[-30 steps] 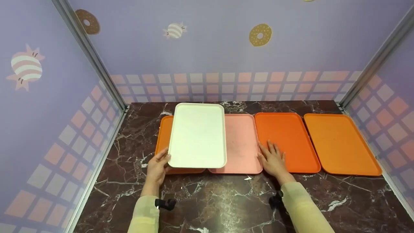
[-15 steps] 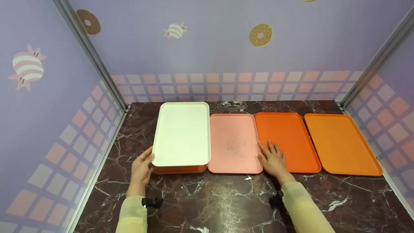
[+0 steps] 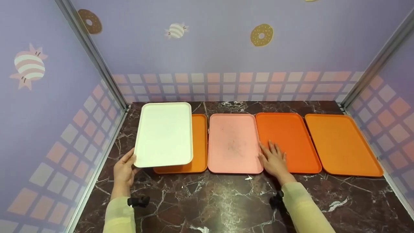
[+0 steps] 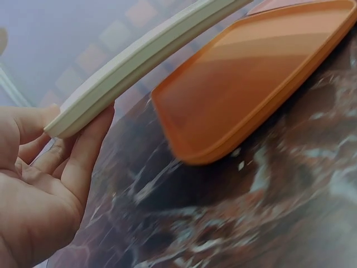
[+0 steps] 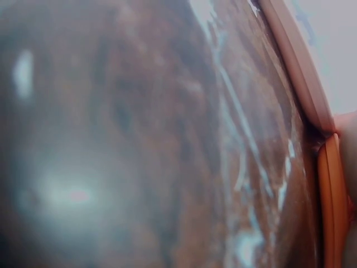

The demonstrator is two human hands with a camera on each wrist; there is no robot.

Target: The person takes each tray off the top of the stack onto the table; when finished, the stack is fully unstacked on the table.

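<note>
A white tray (image 3: pixel 164 134) is held up by my left hand (image 3: pixel 123 170), which pinches its near left corner. The left wrist view shows the thumb over the rim and the fingers under the tray (image 4: pixel 128 67), raised above the table. Beneath it lies a light orange tray (image 3: pixel 199 142), partly covered in the head view. My right hand (image 3: pixel 274 161) rests with spread, straight fingers on the left side of the red-orange tray (image 3: pixel 288 132), at its border with the pink tray (image 3: pixel 233 129). The right wrist view catches only a sliver of that hand.
Another orange tray (image 3: pixel 343 142) lies at the far right, near the right wall panel. The trays stand in a row on a dark marbled table (image 3: pixel 210 200). Purple panels (image 3: pixel 213 48) with printed sweets enclose the left, back and right sides.
My left hand has carried the white tray leftward, off the pink tray and partly off the light orange one, whose right side now shows. The right hand has stayed in place.
</note>
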